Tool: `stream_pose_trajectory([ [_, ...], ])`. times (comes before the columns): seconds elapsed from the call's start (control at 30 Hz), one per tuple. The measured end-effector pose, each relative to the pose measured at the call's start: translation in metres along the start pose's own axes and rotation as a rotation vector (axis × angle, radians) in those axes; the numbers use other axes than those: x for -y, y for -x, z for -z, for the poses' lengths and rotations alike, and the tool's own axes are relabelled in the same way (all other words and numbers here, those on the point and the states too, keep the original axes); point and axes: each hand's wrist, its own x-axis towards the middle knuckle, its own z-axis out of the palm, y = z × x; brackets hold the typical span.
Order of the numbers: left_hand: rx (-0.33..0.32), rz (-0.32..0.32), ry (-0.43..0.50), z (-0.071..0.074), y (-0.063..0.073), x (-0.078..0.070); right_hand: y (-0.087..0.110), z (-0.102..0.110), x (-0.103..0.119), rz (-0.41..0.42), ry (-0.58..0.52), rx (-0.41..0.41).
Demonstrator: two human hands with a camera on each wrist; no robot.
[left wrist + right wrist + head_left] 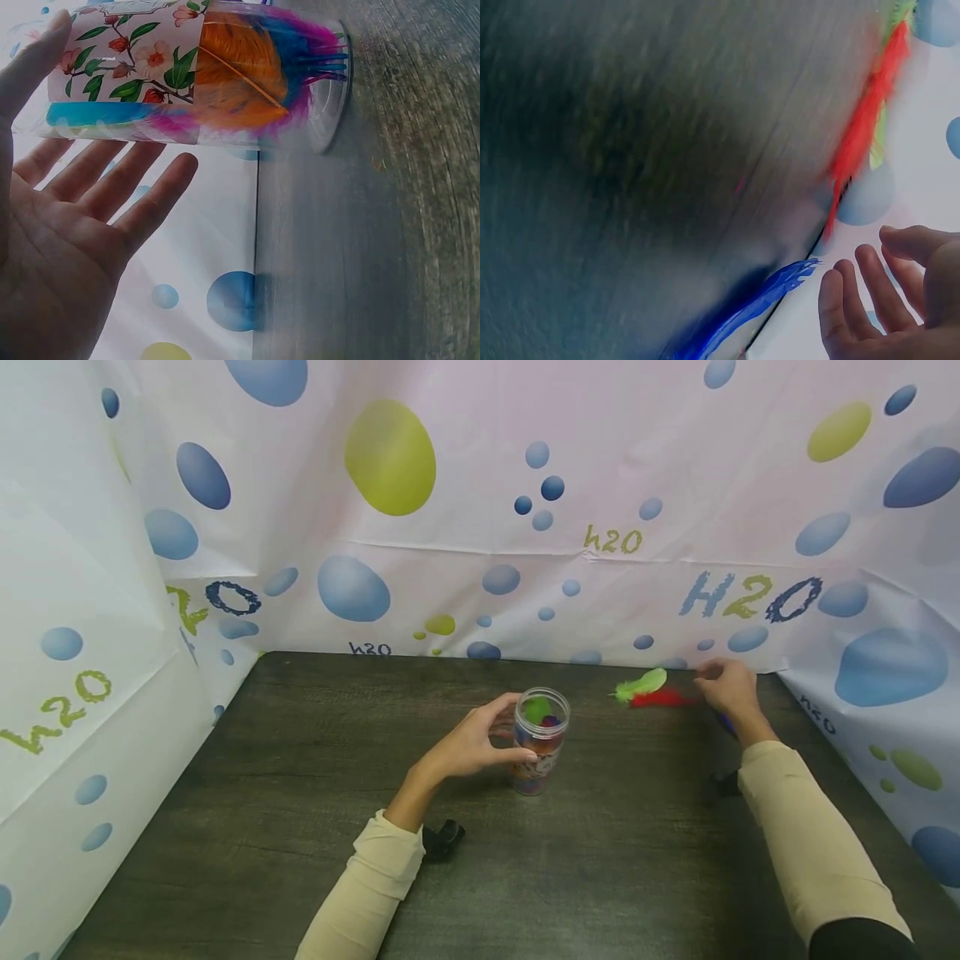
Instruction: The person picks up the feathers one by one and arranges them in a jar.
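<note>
My left hand (471, 742) holds a clear jar (543, 745) upright on the table, thumb on the near side and fingers around the far side. In the left wrist view a flower-print label (131, 56) wraps the jar, with an orange feather (240, 75) and pink and blue ones inside. My right hand (729, 687) hovers over the far right of the table, fingers loosely bent and holding nothing. Left of it lie a red feather (663, 697) and a light green feather (645, 683). A blue feather (750, 304) lies below the fingers, mostly hidden in the head view.
The dark wood-grain table (300, 793) meets a white backdrop sheet (465, 510) with blue and green spots along its back and sides. A black wrist camera mount (444, 841) sits beside the left wrist.
</note>
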Motion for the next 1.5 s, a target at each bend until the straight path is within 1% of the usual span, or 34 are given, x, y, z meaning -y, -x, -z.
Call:
stream_pose_trajectory([
  [0.1,-0.002,0.000,-0.001,0.000,0.000,0.000,-0.002,0.002,-0.001,-0.006,0.016,0.010],
  [0.43,0.003,0.004,-0.004,0.000,0.000,0.000,-0.002,0.004,-0.004,-0.079,0.069,0.080],
  [0.53,0.004,0.007,-0.004,0.000,0.000,0.000,-0.001,0.005,-0.004,-0.097,0.112,0.092],
  [0.73,0.002,0.001,-0.004,0.001,0.000,0.001,-0.001,0.009,-0.005,-0.145,0.228,0.150],
  [0.9,0.002,0.005,-0.005,0.000,0.001,0.002,-0.002,0.008,-0.009,-0.182,0.272,0.170],
  [1.13,0.001,0.007,-0.005,0.000,0.000,0.003,-0.001,0.008,-0.014,-0.176,0.270,0.136],
  [1.33,0.003,-0.006,-0.007,0.000,0.000,0.002,-0.001,0.008,-0.016,-0.174,0.241,0.135],
  [1.5,0.003,-0.003,-0.008,-0.001,0.000,0.002,-0.002,0.008,-0.016,-0.158,0.231,0.126],
])
